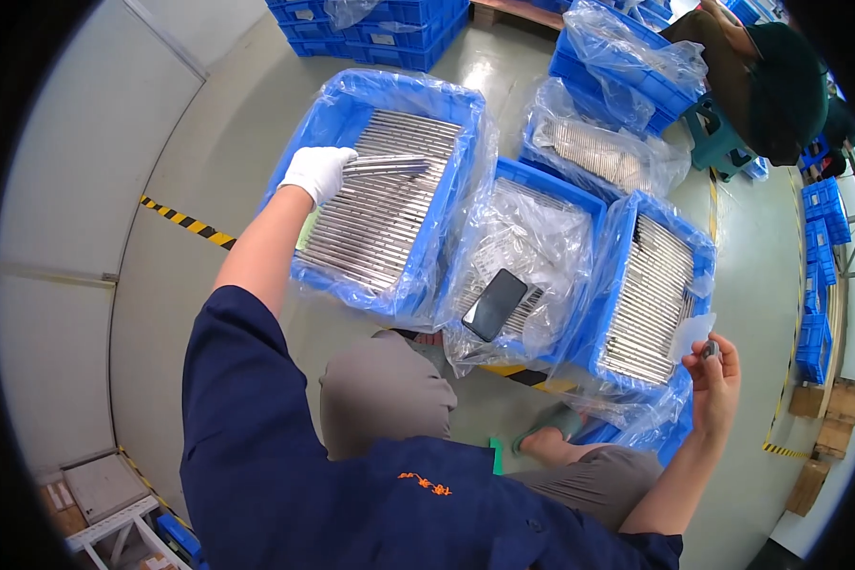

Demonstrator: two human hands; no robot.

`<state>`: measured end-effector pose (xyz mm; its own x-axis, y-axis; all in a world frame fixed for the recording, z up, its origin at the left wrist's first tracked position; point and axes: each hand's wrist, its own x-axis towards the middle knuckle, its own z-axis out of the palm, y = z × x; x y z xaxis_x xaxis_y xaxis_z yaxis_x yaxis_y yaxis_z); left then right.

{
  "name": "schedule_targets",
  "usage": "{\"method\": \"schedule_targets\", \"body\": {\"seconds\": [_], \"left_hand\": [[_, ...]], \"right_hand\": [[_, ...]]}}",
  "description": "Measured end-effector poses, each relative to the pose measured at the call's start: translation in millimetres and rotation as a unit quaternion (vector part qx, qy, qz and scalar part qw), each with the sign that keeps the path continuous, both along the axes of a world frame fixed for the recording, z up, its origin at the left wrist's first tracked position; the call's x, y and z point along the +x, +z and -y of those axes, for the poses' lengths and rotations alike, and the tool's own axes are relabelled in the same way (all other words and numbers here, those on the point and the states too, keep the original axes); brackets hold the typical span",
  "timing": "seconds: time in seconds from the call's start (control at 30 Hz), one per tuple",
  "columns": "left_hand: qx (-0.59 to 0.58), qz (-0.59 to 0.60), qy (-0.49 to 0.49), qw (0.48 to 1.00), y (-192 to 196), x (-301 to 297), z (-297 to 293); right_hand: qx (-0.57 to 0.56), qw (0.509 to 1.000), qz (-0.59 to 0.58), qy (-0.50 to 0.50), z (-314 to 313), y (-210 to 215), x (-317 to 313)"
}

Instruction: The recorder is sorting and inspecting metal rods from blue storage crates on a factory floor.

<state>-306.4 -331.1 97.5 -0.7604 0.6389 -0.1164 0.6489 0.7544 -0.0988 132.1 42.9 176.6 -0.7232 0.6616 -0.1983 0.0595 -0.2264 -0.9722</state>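
Note:
My left hand [317, 175], in a white glove, is closed around the ends of several thin metal rods [388, 165]. It holds them over the left blue crate [465, 142], which is lined with clear plastic and has rows of similar rods [375, 228] lying in it. My right hand [716, 389] is bare and raised beside the right blue crate [705, 252], where shorter-looking rods [648, 304] lie in a stack. Between its thumb and fingers is a small dark grey object [711, 350], too small to identify. A whitish translucent sheet [691, 335] sticks out next to those fingers.
A phone [495, 305] lies on crumpled plastic over the middle crate [594, 204]. Behind stands another crate of plastic-covered rods [594, 152]. Stacked blue crates [370, 36] stand at the back. A person in a dark cap [790, 85] bends at the far right, near a green stool [717, 138].

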Motion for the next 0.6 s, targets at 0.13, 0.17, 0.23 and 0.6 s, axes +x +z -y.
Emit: {"method": "schedule_targets", "body": {"seconds": [0.13,0.17,0.23,0.6], "left_hand": [[0.013,0.038,-0.058,0.998,-31,-20,-23],[0.0,0.042,-0.047,0.998,-34,-26,-28],[-0.057,0.038,-0.039,0.997,-46,-38,-34],[0.055,0.137,-0.03,0.989,-61,-32,-71]], "right_hand": [[-0.007,1.0,0.028,0.007,1,-5,-7],[-0.007,0.999,0.038,0.009,2,-6,-8],[-0.008,0.999,0.052,0.013,5,-7,-11],[-0.002,0.996,0.07,0.053,16,-11,-21]]}}
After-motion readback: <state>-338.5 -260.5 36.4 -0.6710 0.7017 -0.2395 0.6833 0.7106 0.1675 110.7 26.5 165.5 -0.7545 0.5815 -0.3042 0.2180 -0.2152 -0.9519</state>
